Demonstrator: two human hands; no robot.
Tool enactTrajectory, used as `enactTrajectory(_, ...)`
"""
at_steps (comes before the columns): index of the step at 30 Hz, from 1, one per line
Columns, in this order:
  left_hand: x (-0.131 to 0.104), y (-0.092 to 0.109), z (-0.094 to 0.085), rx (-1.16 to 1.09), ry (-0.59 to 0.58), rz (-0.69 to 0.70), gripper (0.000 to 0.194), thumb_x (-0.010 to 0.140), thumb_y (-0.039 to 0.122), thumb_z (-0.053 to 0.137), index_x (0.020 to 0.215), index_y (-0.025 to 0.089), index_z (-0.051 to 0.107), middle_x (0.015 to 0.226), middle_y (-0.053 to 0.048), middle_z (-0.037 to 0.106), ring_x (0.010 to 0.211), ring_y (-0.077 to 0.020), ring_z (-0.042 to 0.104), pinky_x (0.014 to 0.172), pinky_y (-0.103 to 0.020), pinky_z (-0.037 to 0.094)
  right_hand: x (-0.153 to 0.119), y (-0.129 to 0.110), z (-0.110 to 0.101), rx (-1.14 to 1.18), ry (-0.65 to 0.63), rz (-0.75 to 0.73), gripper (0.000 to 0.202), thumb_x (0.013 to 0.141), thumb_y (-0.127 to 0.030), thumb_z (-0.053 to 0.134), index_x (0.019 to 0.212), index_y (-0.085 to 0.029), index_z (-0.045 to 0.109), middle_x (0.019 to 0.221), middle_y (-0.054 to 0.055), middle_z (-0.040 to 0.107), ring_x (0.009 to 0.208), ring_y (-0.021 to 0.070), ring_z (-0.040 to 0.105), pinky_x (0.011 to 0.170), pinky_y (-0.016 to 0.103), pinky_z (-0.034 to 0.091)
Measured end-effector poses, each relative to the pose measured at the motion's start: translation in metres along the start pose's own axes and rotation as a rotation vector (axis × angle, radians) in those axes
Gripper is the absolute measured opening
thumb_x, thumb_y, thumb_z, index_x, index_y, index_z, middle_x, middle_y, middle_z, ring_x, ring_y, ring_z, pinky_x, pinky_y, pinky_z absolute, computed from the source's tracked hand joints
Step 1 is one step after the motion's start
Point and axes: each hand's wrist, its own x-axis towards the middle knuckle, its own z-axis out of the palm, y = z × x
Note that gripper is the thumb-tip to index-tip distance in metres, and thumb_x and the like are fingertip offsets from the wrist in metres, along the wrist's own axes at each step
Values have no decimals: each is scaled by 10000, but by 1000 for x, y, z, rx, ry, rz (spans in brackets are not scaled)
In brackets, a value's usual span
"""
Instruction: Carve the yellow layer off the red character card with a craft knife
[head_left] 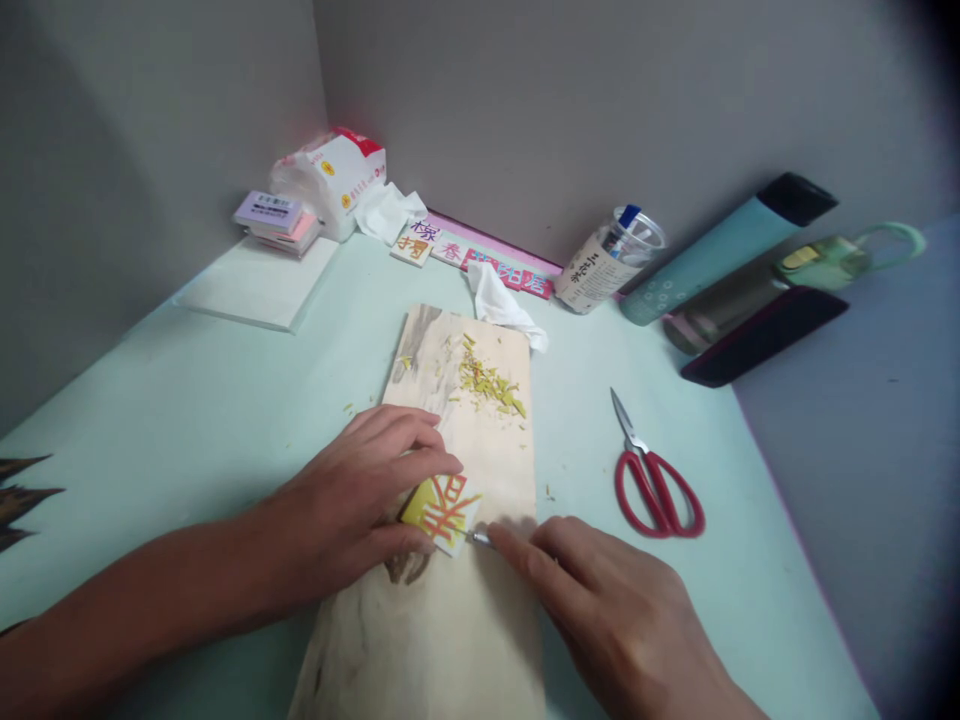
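Note:
My left hand (382, 480) presses on a small carving block (450, 512), gripping it between thumb and fingers. Its face is yellow with an orange character, and white material shows along the right side. In my right hand (607, 590) is a thin carving knife (481, 539); most of its handle is hidden by the fingers. The knife's tip touches the block's lower right part. Under both hands lies a wooden board (480, 640). Yellow shavings (487, 378) are heaped on the board's far part.
Red-handled scissors (652, 480) lie right of the board. Behind it are a crumpled tissue (504, 308), carved character blocks (510, 272) and a plastic cup (609, 262) with pens. Bottles (712, 250) stand back right. A tissue pack (334, 175) and white slab (259, 285) are back left.

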Motion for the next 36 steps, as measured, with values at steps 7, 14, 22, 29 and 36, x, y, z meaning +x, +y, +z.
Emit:
enactTrajectory(7, 0, 0, 1, -1, 0, 12, 361, 937, 379, 682, 1265, 270, 580, 1221, -44, 573, 1276, -283, 462, 1079, -378, 336, 10, -4, -9, -94, 32, -61, 339, 1068, -147, 295, 1219, -108, 595, 799, 55, 655, 646, 157, 592, 549, 274, 470)
enactTrajectory(14, 2, -1, -1, 6, -16, 27, 366, 934, 366, 691, 1262, 255, 572, 1219, -41, 561, 1276, -278, 455, 1063, -367, 332, 16, -6, -14, -126, 9, -85, 368, 1071, -152, 272, 1152, -103, 628, 762, 50, 646, 607, 156, 573, 511, 282, 459)
enactTrajectory(22, 1, -1, -1, 1, -22, 33, 361, 942, 381, 685, 1257, 254, 561, 1216, -41, 549, 1280, -275, 438, 1060, -371, 320, 19, -8, -18, -117, -85, -74, 321, 1063, -127, 312, 1157, -116, 619, 795, 36, 651, 622, 157, 575, 539, 285, 435)
enactTrajectory(29, 3, 0, 0, -6, -20, 25, 339, 954, 408, 664, 1244, 260, 568, 1207, -40, 544, 1269, -275, 447, 1050, -375, 324, 20, -2, -19, -102, -152, -90, 293, 936, -54, 502, 1209, -138, 568, 836, 19, 655, 640, 165, 576, 550, 307, 402)
enactTrajectory(36, 1, -3, 2, -15, 2, 35, 329, 977, 442, 618, 1255, 274, 570, 1200, -34, 557, 1270, -270, 451, 1058, -374, 311, 32, -7, -30, -92, -236, -70, 277, 835, -38, 619, 1069, -186, 606, 814, -10, 643, 615, 146, 558, 542, 303, 397)
